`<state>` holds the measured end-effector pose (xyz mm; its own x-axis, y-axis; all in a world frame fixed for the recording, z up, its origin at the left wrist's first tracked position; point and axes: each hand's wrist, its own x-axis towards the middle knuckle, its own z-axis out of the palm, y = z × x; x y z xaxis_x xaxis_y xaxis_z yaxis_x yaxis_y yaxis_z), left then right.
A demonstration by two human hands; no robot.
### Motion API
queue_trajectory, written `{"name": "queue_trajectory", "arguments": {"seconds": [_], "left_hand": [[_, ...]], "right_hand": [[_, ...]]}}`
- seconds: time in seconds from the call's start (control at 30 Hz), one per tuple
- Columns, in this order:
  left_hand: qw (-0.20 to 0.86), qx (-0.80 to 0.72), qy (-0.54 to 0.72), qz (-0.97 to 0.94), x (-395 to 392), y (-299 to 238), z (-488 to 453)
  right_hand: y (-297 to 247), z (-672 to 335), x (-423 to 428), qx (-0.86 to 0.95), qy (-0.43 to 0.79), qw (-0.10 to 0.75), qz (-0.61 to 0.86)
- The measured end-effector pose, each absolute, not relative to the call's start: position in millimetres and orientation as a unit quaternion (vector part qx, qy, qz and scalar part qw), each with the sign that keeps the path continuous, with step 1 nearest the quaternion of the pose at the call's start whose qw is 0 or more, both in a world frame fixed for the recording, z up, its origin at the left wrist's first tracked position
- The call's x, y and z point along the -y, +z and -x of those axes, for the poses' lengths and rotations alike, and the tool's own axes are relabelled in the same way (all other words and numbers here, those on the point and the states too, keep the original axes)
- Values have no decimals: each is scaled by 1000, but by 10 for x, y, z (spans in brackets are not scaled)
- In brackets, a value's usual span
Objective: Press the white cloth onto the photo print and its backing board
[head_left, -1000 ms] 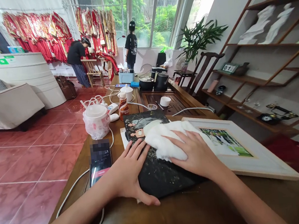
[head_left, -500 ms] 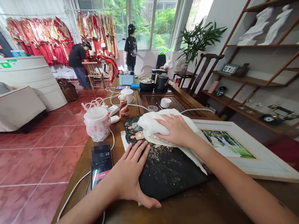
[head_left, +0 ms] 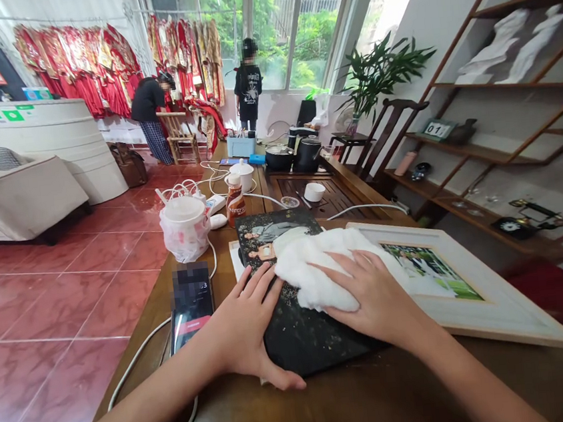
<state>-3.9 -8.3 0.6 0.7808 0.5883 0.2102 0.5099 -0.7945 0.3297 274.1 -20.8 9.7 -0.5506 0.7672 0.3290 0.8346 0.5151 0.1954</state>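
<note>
A dark photo panel (head_left: 320, 341) showing people in pale clothes lies on the wooden table (head_left: 283, 419). Over its left edge my left hand (head_left: 251, 328) rests flat, fingers spread and thumb along the near edge. My right hand (head_left: 365, 289) grips a fluffy white cloth (head_left: 312, 268) and presses it on the panel's right half, covering part of the picture. To the right, a white-framed photo (head_left: 433, 272) lies partly beneath my right forearm and the cloth. A phone (head_left: 191, 304) with a lit screen sits left of my left hand.
Beyond the panel stand a bagged white tub (head_left: 186, 228), a brown drink bottle (head_left: 235, 199), a white lidded cup (head_left: 242, 175) and a small white cup (head_left: 314, 192). White cables (head_left: 141, 360) run along the table's left side. Two people are farther back near red garments (head_left: 90, 70).
My right hand has drawn the white cloth toward me and to the right across the panel, uncovering more of the picture at its far end. My left hand stays in place.
</note>
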Motion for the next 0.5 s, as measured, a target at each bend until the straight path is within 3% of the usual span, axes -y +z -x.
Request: {"name": "queue_trajectory", "arguments": {"seconds": [0.3,0.5], "left_hand": [[132,-291,146,-936,73,-16,42],[133,-295,142,-936,75,-2,45]], "right_hand": [[114,-2794,594,876,-141,98,451],[353,-2569,893,841,-132,274,447]]}}
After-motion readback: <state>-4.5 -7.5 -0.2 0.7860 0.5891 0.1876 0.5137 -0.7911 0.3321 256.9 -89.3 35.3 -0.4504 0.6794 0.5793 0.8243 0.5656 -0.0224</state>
